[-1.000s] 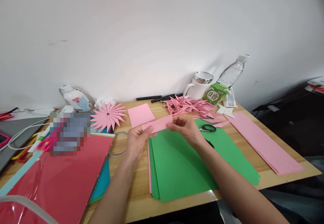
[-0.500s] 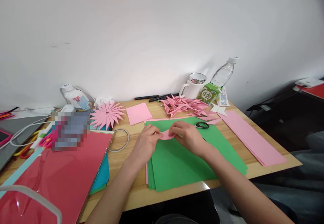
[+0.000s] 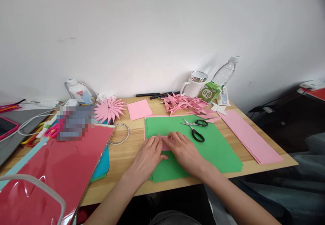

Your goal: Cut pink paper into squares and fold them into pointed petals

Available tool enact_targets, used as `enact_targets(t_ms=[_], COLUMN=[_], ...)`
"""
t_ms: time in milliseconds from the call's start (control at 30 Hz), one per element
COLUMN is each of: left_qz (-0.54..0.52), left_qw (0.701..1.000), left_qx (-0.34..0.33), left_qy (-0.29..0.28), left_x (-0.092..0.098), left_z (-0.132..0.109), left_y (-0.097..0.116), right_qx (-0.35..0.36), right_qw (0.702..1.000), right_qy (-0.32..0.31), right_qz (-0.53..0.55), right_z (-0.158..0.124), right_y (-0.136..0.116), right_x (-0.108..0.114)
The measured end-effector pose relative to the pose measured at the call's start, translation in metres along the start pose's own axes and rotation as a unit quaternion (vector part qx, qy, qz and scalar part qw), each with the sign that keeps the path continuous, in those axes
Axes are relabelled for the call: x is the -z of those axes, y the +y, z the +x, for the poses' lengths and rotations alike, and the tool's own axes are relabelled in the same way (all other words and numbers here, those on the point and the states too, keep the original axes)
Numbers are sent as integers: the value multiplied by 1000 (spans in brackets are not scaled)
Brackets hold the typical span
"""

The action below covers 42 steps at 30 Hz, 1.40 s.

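A small piece of pink paper (image 3: 166,145) lies on the green paper stack (image 3: 182,167), partly covered by both hands. My left hand (image 3: 150,152) lies flat over its left side, fingers stretched forward and thumb apart. On the other side, my right hand (image 3: 184,150) has its fingers curled, with the tips pressed on the paper beside the left fingertips. Just beyond the right hand, black-handled scissors (image 3: 195,127) rest on the green sheets with their blades apart.
Folded pink paper pieces (image 3: 180,103), a white mug (image 3: 194,85) and a water bottle (image 3: 224,72) stand along the wall. Pink squares (image 3: 139,109) and a pink paper rosette (image 3: 109,109) are left of them. Long pink strips (image 3: 251,138) lie right; a red sheet pack (image 3: 61,164) lies left.
Both hands have come down and nearer to me, from holding the pink paper raised to pressing it on the green stack. The scissors now show fully.
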<state>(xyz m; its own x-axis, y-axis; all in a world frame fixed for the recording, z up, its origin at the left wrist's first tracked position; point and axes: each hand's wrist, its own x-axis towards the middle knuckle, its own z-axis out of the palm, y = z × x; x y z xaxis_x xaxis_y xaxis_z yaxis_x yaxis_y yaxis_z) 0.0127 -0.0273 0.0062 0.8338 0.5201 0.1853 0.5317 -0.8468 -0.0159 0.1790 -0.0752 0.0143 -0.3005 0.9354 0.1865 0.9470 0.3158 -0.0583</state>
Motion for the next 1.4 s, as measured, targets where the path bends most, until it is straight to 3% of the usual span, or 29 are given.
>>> enact_targets(t_ms=[200,500,733,967,1133,1200,1267,1333,1400], left_qz=[38,34,44,23,-88,-223,-422,-644,-765], left_qw=[999,999,999,998,986,950,865,714,562], left_qx=[9,8,21,18,61,127,197,246,286], left_qy=[-15,3,22,52,128,178,187,124,128], left_x=[-4,-6,-4,-11,-8,0,10,19,25], left_z=[3,3,8,1,-5,-5,-3,1,5], left_y=[1,1,5,1,4,7,10,12,10], right_qx=[-33,-46,-43,-67,-105,-107,-84,9,101], right_qw=[999,997,994,984,965,947,925,931,950], right_qy=[4,44,86,129,63,107,218,265,230], right_qz=[-35,-42,-44,105,230,283,299,251,188], right_z=[6,-15,-15,-8,4,9,12,14,15], right_y=[-3,27,20,41,44,35,21,6,-5], right_x=[-5,-15,-21,-26,-10,-1,6,10,11])
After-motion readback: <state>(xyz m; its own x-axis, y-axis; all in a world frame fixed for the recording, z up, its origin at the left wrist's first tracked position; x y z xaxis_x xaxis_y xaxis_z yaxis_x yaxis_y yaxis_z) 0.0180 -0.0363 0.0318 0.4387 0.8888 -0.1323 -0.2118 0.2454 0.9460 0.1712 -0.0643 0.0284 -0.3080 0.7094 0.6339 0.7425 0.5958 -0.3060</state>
